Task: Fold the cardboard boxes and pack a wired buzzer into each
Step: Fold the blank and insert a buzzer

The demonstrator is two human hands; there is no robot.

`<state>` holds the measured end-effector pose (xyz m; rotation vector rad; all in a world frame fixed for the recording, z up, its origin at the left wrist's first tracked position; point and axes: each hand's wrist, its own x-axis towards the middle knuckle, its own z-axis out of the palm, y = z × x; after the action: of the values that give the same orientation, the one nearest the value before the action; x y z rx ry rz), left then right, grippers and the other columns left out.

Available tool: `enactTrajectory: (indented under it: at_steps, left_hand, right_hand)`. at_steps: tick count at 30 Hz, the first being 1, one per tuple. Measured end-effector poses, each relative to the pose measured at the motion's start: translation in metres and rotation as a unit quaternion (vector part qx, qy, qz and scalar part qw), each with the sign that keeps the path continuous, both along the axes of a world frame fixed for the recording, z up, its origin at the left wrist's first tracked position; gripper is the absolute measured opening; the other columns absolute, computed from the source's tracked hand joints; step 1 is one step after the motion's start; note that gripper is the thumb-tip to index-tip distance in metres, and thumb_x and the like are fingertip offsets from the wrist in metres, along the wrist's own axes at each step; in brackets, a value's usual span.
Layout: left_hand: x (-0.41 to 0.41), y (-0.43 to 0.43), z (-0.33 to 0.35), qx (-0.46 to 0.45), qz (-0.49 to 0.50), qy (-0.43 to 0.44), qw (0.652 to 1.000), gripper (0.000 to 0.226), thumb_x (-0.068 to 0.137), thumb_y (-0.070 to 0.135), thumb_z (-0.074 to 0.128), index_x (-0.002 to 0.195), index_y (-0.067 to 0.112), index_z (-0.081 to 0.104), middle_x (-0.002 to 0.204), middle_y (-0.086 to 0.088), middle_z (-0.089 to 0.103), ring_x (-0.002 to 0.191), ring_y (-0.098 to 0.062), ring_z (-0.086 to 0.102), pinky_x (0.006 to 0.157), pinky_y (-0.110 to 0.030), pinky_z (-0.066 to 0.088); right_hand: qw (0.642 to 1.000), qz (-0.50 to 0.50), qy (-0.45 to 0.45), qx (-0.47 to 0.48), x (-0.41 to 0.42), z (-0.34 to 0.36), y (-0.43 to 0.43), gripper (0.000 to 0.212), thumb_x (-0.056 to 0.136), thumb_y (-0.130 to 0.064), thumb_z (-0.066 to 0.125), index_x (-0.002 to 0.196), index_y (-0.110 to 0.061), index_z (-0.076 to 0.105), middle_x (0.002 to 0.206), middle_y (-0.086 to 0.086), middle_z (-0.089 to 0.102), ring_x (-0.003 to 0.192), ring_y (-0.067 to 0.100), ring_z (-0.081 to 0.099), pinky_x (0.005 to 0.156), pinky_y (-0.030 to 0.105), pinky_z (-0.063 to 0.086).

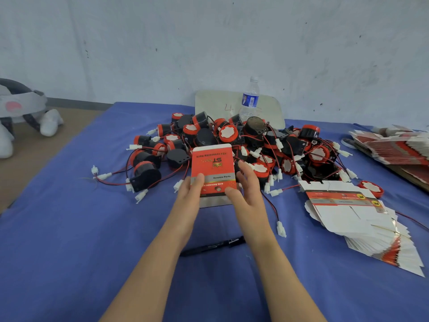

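**Q:** What do you have hold of?

**A:** My left hand [189, 191] pinches a flat carton [212, 168] at its lower left edge, with the thumb on the printed face and the fingers behind, out of sight. My right hand [246, 194] doesn't grip it. Its fingers are straight and spread, pointing away from me, and only the thumb lies against the carton's lower right corner.

**Q:** How does the carton sit?

**A:** It's unfolded, held up in front of me just above the blue cloth [69, 228]. The red face is towards me with the lettering upside down, and there is a white flap at the far end.

**Q:** And the buzzers?

**A:** The heap of buzzers [232, 140] lies directly behind the carton. They're black bodies with red caps, tangled in red and black wires with white plugs. One plug [281, 228] trails out to the right of my right wrist.

**Q:** What else is around?

**A:** A fanned stack of flat cartons [348, 205] lies to my right, near the heap. A second stack [394, 147] is further off at the table's right edge. A black marker [213, 246] lies on the cloth between my forearms. Behind the heap a water bottle [249, 101] stands in front of a pale board [209, 103] with red marks on it. Far left, off the cloth, sits a grey and white thing [21, 105] that I can't identify.
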<state>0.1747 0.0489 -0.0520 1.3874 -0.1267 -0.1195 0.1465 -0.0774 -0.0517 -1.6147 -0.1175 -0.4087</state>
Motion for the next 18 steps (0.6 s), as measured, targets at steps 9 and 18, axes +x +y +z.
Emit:
enactTrajectory:
  at_steps: [9,18]
  left_hand:
    - [0.006,0.006,-0.009,0.246,0.036,-0.186,0.951,0.052,0.096,0.004,0.050,0.143,0.023,0.039,0.138,0.003,0.045,0.121,-0.009,0.049,0.097,-0.023,0.044]
    - [-0.002,-0.001,-0.003,0.173,0.030,-0.076,0.981,0.046,0.087,0.058,0.049,0.123,0.030,0.054,0.130,0.012,0.054,0.105,0.003,0.056,0.078,-0.006,0.043]
  right_hand:
    - [0.989,-0.016,-0.010,-0.146,0.005,-0.007,-0.010,0.056,0.091,-0.010,0.061,0.133,-0.041,0.042,0.146,-0.009,0.031,0.133,0.007,0.037,0.103,0.030,0.044]
    - [0.965,-0.119,0.024,-0.232,0.001,-0.008,0.002,0.057,0.085,-0.036,0.070,0.135,-0.027,0.043,0.105,-0.014,0.060,0.093,-0.002,0.057,0.074,0.009,0.045]
